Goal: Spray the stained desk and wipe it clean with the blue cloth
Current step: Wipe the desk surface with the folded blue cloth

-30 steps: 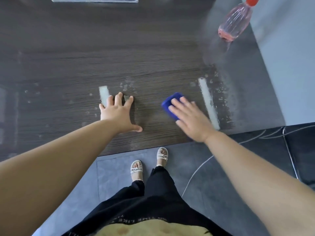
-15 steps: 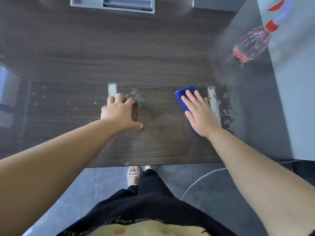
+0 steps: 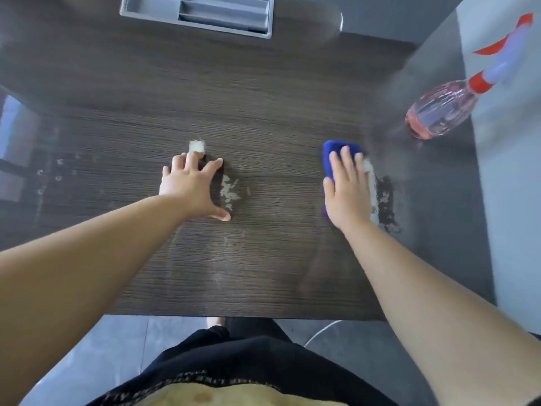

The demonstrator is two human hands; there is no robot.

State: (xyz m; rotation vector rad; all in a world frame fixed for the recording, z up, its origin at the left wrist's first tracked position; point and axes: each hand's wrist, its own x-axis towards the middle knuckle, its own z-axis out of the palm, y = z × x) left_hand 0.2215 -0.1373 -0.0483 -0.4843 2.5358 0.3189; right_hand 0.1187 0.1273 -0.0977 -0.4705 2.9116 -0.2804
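The right hand [image 3: 347, 189] lies flat on the folded blue cloth [image 3: 336, 149], fingers [image 3: 345, 159] straight and close together, pressing it onto the dark wood-grain tabletop [image 3: 263, 98]. The cloth sits left of and nearer than the clear plastic spray bottle of pink liquid with a red-and-white trigger head [image 3: 439, 112], which stands untouched.

A second ago the cloth was well short of the long white streak [image 3: 369, 174] on the bottle's side. Since then the hand has slid it toward the bottle, so the cloth's edge and the hand now meet that streak and hide part of it. Speckled residue shows just beyond the streak, toward the bottle.

The left hand [image 3: 190, 186], much farther left of the bottle, has stayed planted on the tabletop, fingers spread and holding nothing. Their tips touch a small white patch [image 3: 196, 146], and a ragged white smear [image 3: 228, 190] lies on its bottle side.

I judge the spraying done and the wiping only begun. The stroke has just reached its first stain, and the marks around the left hand remain to be cleaned.
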